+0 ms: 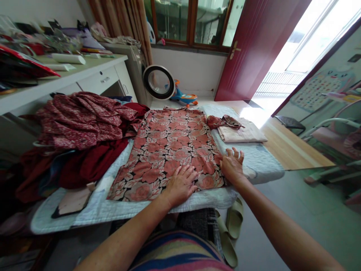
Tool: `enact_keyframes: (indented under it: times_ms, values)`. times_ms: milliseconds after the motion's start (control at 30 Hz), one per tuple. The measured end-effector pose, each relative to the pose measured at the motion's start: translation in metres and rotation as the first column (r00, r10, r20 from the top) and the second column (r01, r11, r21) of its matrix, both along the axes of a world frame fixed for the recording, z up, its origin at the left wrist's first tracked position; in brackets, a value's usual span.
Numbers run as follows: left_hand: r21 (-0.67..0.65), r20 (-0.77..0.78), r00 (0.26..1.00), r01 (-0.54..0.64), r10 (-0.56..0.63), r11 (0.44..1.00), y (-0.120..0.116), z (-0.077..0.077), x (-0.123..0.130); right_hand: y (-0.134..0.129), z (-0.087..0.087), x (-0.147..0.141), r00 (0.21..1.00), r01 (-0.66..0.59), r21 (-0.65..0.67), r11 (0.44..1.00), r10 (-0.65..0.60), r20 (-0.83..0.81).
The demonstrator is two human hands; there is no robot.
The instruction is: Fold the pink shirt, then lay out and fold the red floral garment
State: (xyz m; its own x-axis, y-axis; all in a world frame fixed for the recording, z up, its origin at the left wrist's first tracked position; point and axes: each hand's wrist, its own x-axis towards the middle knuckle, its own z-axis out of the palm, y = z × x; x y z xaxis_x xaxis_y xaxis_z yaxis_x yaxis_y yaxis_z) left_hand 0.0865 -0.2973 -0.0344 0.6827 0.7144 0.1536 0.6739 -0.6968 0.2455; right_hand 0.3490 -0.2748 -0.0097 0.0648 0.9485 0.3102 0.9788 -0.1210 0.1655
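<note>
A floral garment [172, 146] in pink, tan and black lies spread out on the pale blue quilted cover [225, 199]. My left hand [181, 184] rests flat on its lower part, fingers apart. At the garment's right edge is my right hand [232, 165]; its thumb side touches the fabric, and the other fingers are raised and spread. Past the garment's upper right corner lie a small bunched patterned cloth [224, 122] and a folded pale pink cloth [242, 130].
Rumpled red clothes [87, 120] are heaped at the left. Below them lies a small beige item [73, 200]. A cluttered white desk [98, 77] stands behind, beside a washing machine with its round door [159, 82] open. Green slippers [235, 218] are on the floor.
</note>
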Motion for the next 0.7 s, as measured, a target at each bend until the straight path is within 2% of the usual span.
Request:
enact_keyframes:
  times_ms: [200, 400, 500, 700]
  values:
    - [0.007, 0.0, 1.0, -0.005, 0.005, 1.0, 0.0, -0.002, 0.0, 0.006, 0.002, 0.004, 0.998, 0.001, -0.058, 0.998, -0.004, -0.058]
    - [-0.018, 0.004, 1.0, -0.006, 0.006, 1.0, -0.001, 0.001, 0.0, 0.006, 0.005, 0.005, 0.997, -0.039, 0.019, 0.999, 0.04, -0.073]
    - [-0.037, 0.008, 1.0, -0.004, 0.004, 0.999, 0.002, 0.008, 0.0, 0.007, 0.008, 0.003, 0.996, -0.061, 0.012, 0.998, 0.061, -0.071]
    - [-0.055, 0.016, 1.0, 0.027, -0.026, 0.998, 0.016, 0.028, 0.006, 0.018, 0.018, 0.003, 0.993, -0.025, -0.127, 0.992, 0.009, -0.119]
